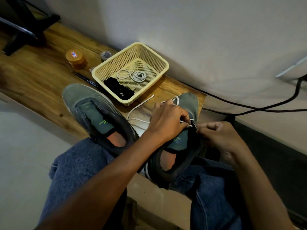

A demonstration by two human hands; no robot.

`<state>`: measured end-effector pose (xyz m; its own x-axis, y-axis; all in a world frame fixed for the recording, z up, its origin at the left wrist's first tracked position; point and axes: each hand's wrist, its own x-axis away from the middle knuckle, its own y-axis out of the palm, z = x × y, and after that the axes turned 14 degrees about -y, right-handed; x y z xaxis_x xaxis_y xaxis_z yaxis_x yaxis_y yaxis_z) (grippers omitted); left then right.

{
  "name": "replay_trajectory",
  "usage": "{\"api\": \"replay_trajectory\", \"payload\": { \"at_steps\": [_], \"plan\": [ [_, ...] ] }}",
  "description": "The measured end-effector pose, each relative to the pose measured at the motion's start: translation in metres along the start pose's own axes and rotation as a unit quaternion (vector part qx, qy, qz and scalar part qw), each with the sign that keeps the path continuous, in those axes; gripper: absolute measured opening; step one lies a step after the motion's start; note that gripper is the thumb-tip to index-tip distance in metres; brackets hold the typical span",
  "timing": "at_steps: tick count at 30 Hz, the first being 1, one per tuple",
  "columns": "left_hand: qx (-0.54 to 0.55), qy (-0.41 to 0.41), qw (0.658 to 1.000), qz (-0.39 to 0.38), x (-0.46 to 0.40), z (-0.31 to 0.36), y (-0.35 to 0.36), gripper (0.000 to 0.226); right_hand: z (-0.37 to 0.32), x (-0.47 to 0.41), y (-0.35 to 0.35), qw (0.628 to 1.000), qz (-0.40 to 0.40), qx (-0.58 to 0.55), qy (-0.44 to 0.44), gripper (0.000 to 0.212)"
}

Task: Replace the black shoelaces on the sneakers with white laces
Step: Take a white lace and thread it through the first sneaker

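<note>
White lace in work [138, 106]: runs from the front of the right sneaker across the tabletop, one loose end lying near the basket.
Right sneaker [187, 110]: grey-green, toe on the tabletop's edge, heel towards the person's lap; white lace threaded at its lower eyelets.
Left hand [167, 118]: lies over the sneaker's left side, fingers curled, pinching the lace near its tip.
Right hand [216, 133]: at the sneaker's right side, fingers curled tight and pinching the lace by an eyelet.
Left sneaker [93, 110]: same colour, no lace in it, lying on the tabletop left of the other, heel on the person's knee.
Basket [164, 63]: cream plastic mesh, behind the sneakers by the wall.
Coiled white lace [139, 76]: inside the basket.
Black laces [119, 88]: bunched in the basket's near corner.
Orange jar [76, 58]: left of the basket.
Tabletop [33, 72]: brown wood.
Black cable [249, 107]: trails along the wall at right.
</note>
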<state>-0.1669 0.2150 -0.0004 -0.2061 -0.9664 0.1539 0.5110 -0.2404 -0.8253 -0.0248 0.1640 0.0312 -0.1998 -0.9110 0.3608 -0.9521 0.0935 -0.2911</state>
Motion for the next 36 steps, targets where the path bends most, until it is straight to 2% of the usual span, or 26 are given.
{"api": "replay_trajectory", "payload": {
  "at_steps": [9, 14, 27, 31, 36],
  "plan": [
    [-0.043, 0.040, 0.996, 0.069, 0.001, 0.001, 0.004, 0.013, 0.000, 0.001, 0.001, 1.000, 0.000, 0.016, -0.019, 0.018],
    [-0.044, 0.044, 0.995, 0.081, 0.002, 0.003, 0.008, 0.010, -0.001, 0.001, 0.001, 0.999, -0.015, 0.031, -0.034, 0.018],
    [0.004, 0.003, 0.999, 0.045, -0.003, -0.001, 0.010, 0.014, 0.002, -0.001, -0.002, 0.989, -0.051, 0.113, -0.083, 0.020],
    [0.019, -0.007, 0.999, 0.030, -0.005, -0.001, 0.005, 0.014, 0.005, -0.002, 0.000, 0.992, -0.039, 0.094, -0.077, 0.015],
    [-0.013, 0.013, 1.000, 0.012, -0.004, -0.002, 0.002, 0.016, 0.006, -0.004, 0.001, 0.995, -0.017, 0.080, -0.062, 0.010]
  ]
}}
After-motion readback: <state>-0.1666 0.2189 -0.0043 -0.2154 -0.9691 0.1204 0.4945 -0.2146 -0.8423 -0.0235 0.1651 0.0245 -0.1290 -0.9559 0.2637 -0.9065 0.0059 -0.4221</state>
